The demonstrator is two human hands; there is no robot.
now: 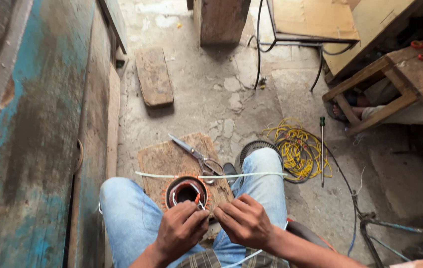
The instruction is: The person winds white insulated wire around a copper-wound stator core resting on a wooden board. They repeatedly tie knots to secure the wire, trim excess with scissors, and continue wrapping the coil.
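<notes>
While L hand (pixel 180 229) & R hand (pixel 244 222) meet, fingers curled at stator (pixel 187 191).

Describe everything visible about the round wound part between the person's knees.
The motor stator is a round ring with a dark hollow bore, seen from above. Copper-orange windings line the bore, and short orange strips fan out around its rim like spokes. It sits on a worn wooden board between the knees. The left hand and right hand meet at its near edge, fingers pinched together there. A pale strip runs across just beyond it. What the fingers grip is too small to tell.
</notes>
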